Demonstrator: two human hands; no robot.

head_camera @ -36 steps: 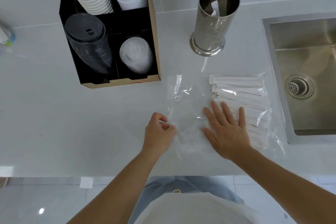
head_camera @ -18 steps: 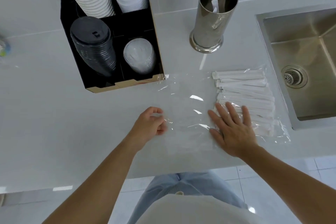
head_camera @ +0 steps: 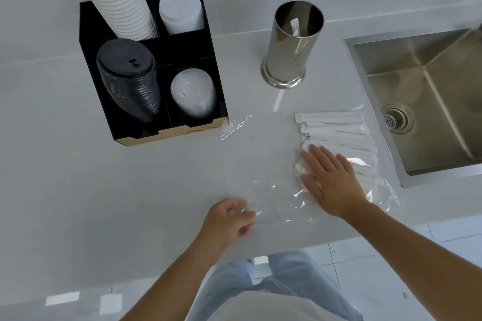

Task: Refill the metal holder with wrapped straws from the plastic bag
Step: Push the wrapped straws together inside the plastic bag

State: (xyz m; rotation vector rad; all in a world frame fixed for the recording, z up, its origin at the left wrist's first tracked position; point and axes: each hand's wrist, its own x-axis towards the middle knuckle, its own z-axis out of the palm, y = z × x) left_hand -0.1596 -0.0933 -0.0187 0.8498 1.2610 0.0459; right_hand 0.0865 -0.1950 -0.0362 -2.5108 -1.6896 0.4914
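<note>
Your right hand (head_camera: 331,182) lies flat, fingers spread, pressing the near end of the wrapped straws (head_camera: 339,128) inside the clear plastic bag (head_camera: 273,161) on the counter (head_camera: 78,177). Your left hand (head_camera: 227,221), at 8 o'clock from the right, pinches the bag's open edge. The metal holder (head_camera: 292,44) stands upright at 12 o'clock from the straws, nearly empty. The steel sink (head_camera: 427,91) sits at 3 o'clock.
</note>
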